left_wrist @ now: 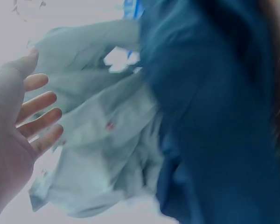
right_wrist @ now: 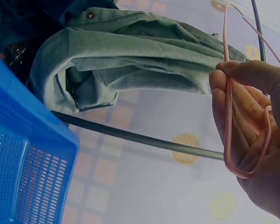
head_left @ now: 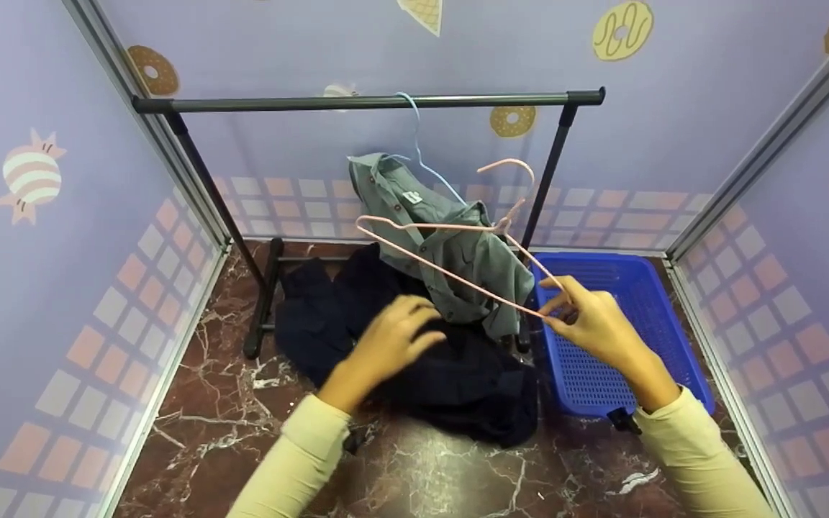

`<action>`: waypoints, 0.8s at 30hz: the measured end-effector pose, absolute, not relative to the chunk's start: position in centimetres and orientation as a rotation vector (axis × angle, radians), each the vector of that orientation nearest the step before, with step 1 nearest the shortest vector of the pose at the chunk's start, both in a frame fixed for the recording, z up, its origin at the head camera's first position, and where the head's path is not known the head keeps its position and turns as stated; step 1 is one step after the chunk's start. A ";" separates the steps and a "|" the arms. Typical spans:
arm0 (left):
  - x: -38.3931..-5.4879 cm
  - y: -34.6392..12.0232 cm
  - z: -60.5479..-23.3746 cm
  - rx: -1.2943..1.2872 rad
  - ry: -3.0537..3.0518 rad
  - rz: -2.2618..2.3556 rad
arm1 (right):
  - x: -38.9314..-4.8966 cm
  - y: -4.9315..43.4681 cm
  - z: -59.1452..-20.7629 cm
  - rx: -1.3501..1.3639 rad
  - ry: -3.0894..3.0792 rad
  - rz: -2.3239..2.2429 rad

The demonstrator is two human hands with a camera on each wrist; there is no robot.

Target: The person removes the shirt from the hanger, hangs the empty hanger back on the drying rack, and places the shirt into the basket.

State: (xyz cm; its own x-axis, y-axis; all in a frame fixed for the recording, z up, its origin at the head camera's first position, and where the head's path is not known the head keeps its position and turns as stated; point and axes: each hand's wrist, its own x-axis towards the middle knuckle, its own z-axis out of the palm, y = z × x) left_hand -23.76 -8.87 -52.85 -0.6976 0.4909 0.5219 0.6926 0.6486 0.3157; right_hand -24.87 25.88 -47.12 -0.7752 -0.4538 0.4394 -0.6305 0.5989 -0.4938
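Note:
A pink wire hanger [head_left: 450,272] is gripped at one end by my right hand [head_left: 594,324], its hook pointing up. In the right wrist view the thumb and fingers pinch the hanger [right_wrist: 228,112] near its bent corner. My left hand [head_left: 393,338] is over the dark navy garment [head_left: 472,381] heaped on the floor, fingers apart and holding nothing; the left wrist view shows them spread beside the grey-green shirt [left_wrist: 98,107]. That buttoned shirt [head_left: 436,237] hangs on a light blue hanger [head_left: 418,137] from the rack, behind the pink one.
A black clothes rack [head_left: 278,104] stands against the patterned back wall. On the right, a blue plastic basket [head_left: 655,302] sits on the dark red marbled floor [head_left: 220,446] below my right hand. Walls close in the left and right sides.

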 end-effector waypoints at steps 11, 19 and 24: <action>-25.4 -15.6 -46.9 -0.714 -2.406 -0.694 | -24.9 25.1 -47.0 0.864 -2.538 1.000; -26.9 -19.1 -43.0 -0.578 -2.390 -0.727 | -24.9 24.5 -47.1 0.886 -2.545 0.974; -27.9 -20.5 -40.6 -0.486 -2.413 -0.745 | -24.8 24.2 -47.3 0.886 -2.544 0.970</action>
